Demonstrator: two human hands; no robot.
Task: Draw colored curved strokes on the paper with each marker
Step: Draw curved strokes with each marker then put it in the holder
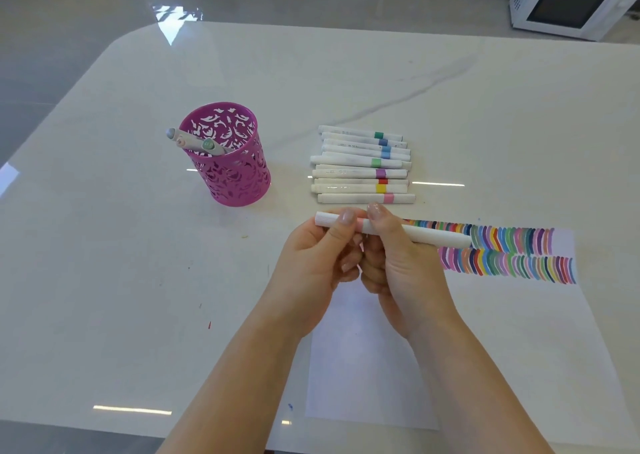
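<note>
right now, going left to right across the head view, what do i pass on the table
pen cup → left hand → right hand → coloured strokes on the paper. Both hands hold one marker. The loose markers lie above the hands, so they are left out.

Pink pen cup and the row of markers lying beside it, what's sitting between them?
Nothing: in the head view, only bare white table separates the pen cup from the row of markers.
</note>
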